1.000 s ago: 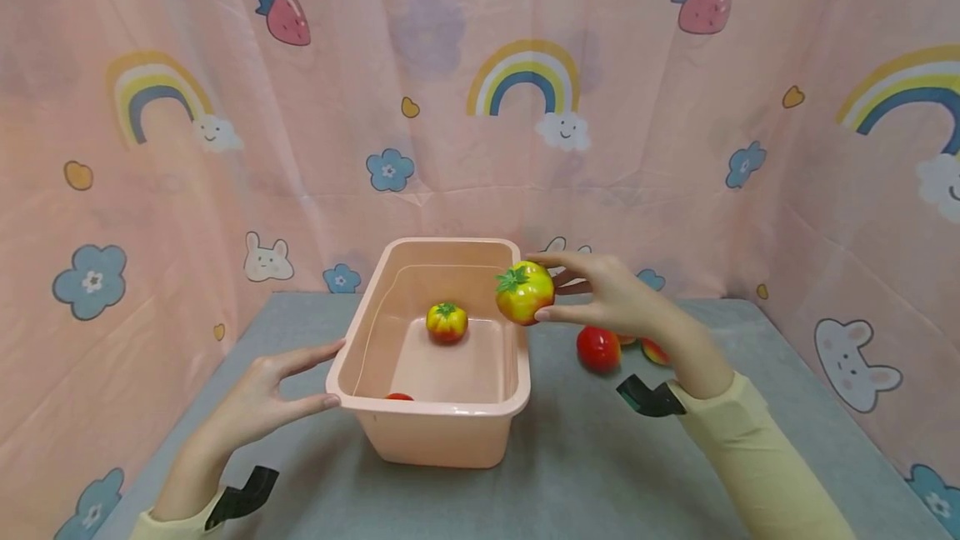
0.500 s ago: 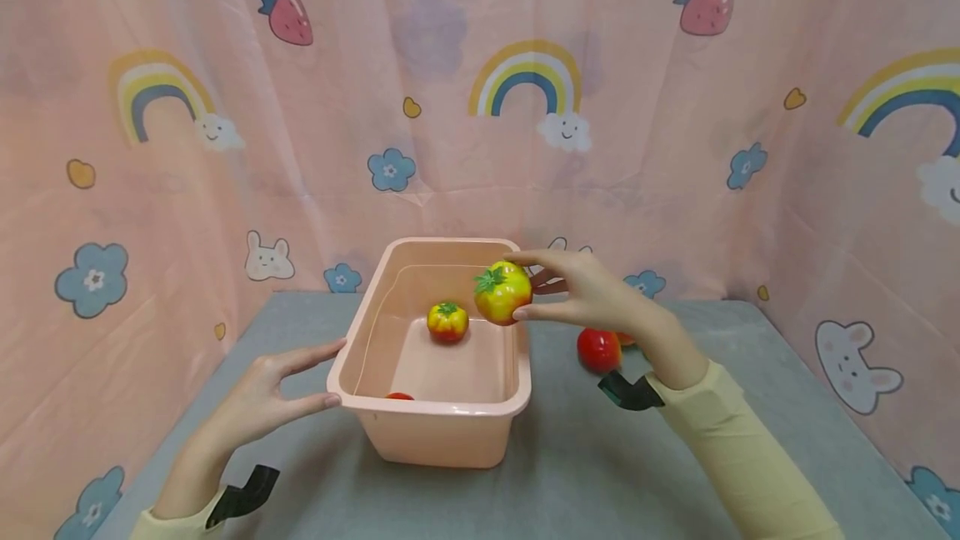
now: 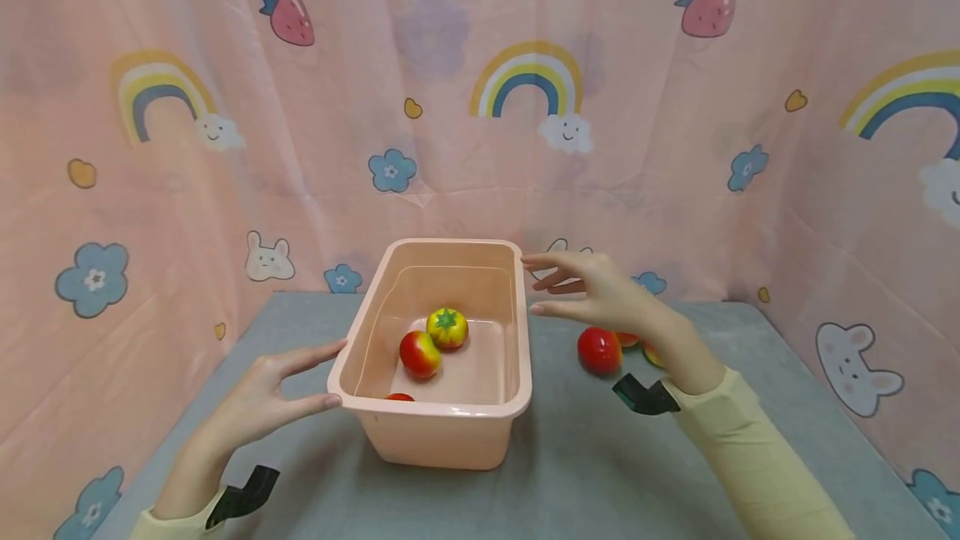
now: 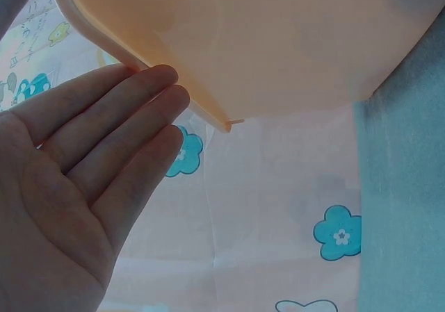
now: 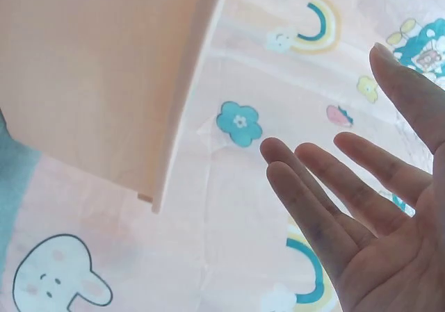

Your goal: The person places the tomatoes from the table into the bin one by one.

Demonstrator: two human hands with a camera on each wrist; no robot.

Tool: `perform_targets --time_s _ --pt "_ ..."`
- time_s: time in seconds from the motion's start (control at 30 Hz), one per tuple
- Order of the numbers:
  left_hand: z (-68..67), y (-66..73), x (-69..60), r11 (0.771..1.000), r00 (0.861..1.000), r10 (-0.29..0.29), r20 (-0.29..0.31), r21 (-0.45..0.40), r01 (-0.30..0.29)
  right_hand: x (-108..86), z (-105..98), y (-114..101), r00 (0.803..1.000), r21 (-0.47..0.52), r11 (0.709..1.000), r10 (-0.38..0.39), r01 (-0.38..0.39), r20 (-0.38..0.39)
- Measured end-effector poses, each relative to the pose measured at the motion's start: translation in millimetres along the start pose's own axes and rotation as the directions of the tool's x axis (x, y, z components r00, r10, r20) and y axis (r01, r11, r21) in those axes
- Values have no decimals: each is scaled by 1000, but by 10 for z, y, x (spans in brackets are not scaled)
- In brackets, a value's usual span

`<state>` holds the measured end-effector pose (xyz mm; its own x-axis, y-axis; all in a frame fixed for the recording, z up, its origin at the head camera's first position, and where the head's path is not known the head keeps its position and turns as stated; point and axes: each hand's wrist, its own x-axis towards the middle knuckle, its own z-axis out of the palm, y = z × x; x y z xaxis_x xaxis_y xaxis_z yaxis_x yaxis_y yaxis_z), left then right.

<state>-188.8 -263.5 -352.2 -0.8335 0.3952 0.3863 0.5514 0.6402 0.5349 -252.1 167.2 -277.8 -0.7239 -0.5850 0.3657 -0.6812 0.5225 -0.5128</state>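
A pink plastic bin (image 3: 431, 440) stands on the grey table. Inside it lie a yellow-green tomato (image 3: 447, 328), a red and yellow fruit (image 3: 421, 355) touching it, and a red piece (image 3: 400, 397) mostly hidden by the near rim. My left hand (image 3: 258, 398) touches the bin's left rim with fingers straight; the left wrist view shows the fingertips at the rim (image 4: 104, 44). Beside the right rim my right hand (image 3: 600, 294) hovers with spread fingers and holds nothing, as the right wrist view of the hand (image 5: 375, 215) also shows.
Right of the bin, a red fruit (image 3: 599, 351) lies on the table with other red and yellow pieces behind it, partly hidden by my right wrist. A patterned pink curtain (image 3: 450, 215) hangs behind and at both sides.
My right hand let go of the yellow and red tomato, which dropped into the bin, and has drawn back to the right. The left hand stayed at the rim.
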Motion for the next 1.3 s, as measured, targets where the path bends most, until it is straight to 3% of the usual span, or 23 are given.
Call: perform_targets --time_s 0.3,0.63,0.87,1.3 --pt "-5 -1 -4 999 1000 -3 0 32 3 -105 -22 181 999 11 1000 -12 13 -33" --pt "-4 4 -5 1000 1000 -5 -5 25 5 -248 -55 349 997 25 998 57 -56 -52" --pt "3 0 -10 999 1000 5 -5 36 -5 -342 -64 497 989 -5 990 144 -144 -47" --pt "0 -3 -11 999 1000 -3 -3 40 3 -496 -105 698 980 -36 981 190 -192 -52"
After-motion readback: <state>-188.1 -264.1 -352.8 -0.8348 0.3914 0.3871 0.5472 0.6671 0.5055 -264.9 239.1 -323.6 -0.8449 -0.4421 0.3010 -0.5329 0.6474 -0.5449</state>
